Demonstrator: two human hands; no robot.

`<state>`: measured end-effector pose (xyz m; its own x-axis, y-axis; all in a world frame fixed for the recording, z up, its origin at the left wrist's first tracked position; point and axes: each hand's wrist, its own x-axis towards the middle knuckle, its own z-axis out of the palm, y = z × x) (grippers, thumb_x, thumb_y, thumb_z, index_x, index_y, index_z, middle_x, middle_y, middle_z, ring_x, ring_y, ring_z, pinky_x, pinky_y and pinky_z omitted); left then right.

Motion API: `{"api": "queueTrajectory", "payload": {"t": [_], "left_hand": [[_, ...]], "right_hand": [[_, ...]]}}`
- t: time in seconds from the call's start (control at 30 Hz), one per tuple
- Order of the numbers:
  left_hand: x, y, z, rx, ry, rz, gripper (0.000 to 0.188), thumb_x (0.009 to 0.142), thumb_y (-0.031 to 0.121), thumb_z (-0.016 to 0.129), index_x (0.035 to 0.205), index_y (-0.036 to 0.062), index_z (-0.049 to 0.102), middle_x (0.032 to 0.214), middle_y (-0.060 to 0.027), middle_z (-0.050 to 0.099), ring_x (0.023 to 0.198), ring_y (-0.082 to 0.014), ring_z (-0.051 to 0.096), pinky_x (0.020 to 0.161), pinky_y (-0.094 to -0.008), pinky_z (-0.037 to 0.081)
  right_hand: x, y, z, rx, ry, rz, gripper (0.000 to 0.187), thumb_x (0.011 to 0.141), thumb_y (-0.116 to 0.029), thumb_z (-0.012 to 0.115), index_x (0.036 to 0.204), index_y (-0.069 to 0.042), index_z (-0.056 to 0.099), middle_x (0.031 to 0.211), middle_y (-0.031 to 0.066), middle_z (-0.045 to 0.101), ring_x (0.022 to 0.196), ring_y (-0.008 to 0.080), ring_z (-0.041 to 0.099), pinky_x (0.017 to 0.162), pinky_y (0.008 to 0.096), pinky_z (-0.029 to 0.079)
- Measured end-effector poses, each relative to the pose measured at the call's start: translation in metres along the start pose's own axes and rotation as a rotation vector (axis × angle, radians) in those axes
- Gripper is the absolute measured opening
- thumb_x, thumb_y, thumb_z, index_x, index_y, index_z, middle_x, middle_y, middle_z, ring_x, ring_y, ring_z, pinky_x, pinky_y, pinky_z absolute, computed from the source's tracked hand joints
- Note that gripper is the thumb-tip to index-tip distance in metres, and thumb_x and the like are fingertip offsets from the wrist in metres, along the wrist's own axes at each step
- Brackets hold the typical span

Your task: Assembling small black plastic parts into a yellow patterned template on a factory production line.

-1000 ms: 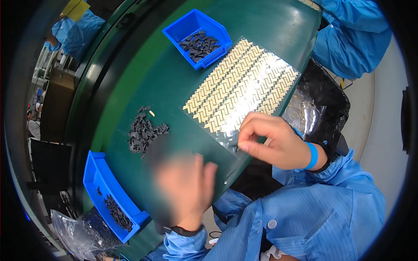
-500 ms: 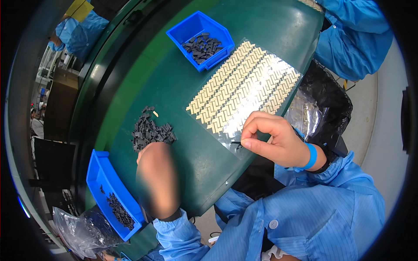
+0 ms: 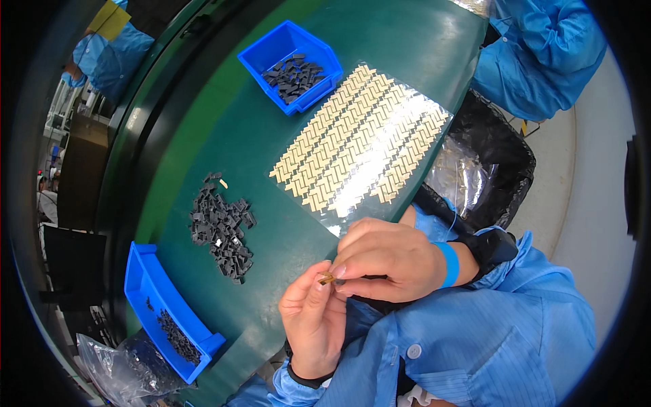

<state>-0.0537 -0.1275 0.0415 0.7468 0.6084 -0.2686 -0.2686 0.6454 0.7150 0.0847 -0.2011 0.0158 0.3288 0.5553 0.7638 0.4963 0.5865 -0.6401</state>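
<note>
1. While both hands meet by the near edge of the green surface [image 3: 380, 41], L grip [image 3: 315, 332] is pinched nearly closed: thumb + index tip have hold of a sm. brown piece [image 3: 327, 277], held off the surface.
2. R grip [image 3: 390, 261] sits just right of & above it, thumb + forefinger almost meeting on a tiny dark bit [image 3: 338, 280] by the brown piece's R end; mostly hidden, so can't tell exact shape or whether the two touch.
3. R wrist, just behind R grip, has a blue band [image 3: 447, 264].
4. Just fwd of R grip: clear sheet [image 3: 327, 221], flat on surface, w/ rows of cream pcs [image 3: 325, 152] in zigzag pattern; bright glare runs down part of it.
5. Fwd-left of L grip, well apart: loose pile of dark pcs [image 3: 220, 227]; one cream sliver [image 3: 223, 184] lies at its far end.
6. Well fwd of both grips: blue bin [image 3: 261, 57] w/ more dark pcs in it, near sheet's far-left corner.
7. Left of L grip: long blue tray [image 3: 140, 275], sm. dark bits [image 3: 178, 337] gathered toward its near end; clear plastic bag [image 3: 122, 366] just beside it, farther left.
8. Fwd-right of R grip, past surface edge: black bin liner [image 3: 515, 180] w/ clear plastic [image 3: 461, 173] inside.
9. Far fwd-right of R grip: co-worker's blue sleeve [image 3: 536, 74].
</note>
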Motion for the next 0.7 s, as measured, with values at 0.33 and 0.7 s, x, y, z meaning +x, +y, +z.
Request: {"api": "queueTrajectory", "payload": {"t": [0.33,0.7], "left_hand": [[-0.007,-0.014,0.000,0.094,-0.092,0.069,0.025,0.087,0.009,0.057,0.111,-0.0001,0.058,0.104,-0.0142,0.061,0.086,-0.0199,0.060,0.076,-0.0322,0.051],[-0.007,-0.012,0.005,0.124,0.064,0.137,0.026,0.079,-0.008,0.060,0.105,-0.0050,0.060,0.098,-0.0171,0.061,0.081,-0.0208,0.060,0.074,-0.0306,0.049]], "right_hand": [[-0.010,-0.005,-0.004,0.149,0.080,0.158,0.034,0.070,-0.002,0.074,0.099,0.001,0.056,0.089,0.0139,0.060,0.080,0.0232,0.060,0.066,0.0281,0.048],[-0.017,-0.010,0.005,0.639,0.153,0.572,0.010,0.082,0.006,0.056,0.091,0.004,0.054,0.106,0.0141,0.049,0.093,0.0166,0.052,0.082,0.0285,0.044]]}}
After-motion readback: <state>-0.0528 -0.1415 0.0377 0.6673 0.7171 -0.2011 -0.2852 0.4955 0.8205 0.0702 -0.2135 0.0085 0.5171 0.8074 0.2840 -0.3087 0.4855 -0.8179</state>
